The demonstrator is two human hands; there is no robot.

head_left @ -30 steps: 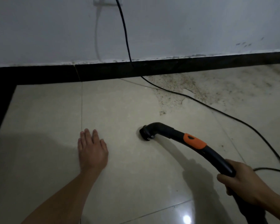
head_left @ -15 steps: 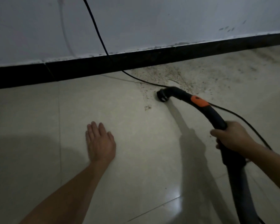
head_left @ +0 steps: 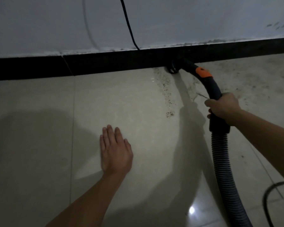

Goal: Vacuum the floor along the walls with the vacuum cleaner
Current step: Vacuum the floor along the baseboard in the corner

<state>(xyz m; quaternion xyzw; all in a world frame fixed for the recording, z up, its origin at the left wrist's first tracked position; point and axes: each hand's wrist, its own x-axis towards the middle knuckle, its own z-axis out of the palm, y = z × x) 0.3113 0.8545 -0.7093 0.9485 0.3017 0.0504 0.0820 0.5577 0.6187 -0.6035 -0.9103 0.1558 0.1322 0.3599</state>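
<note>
The black vacuum handle with an orange button curves up to the wall, and its nozzle mouth sits against the black skirting. My right hand grips the handle just above the ribbed grey hose. My left hand lies flat on the pale floor tile with straight fingers, well left of the nozzle. Brown dirt specks spread over the floor beside and to the right of the nozzle.
A white wall rises behind the skirting. A black power cord hangs down the wall, and a loop of cord lies on the floor at the lower right. More skirting turns the corner at the far left.
My right hand has pushed the nozzle forward from the open tile through the dirt patch up to the skirting. My left hand stays flat on the floor.
</note>
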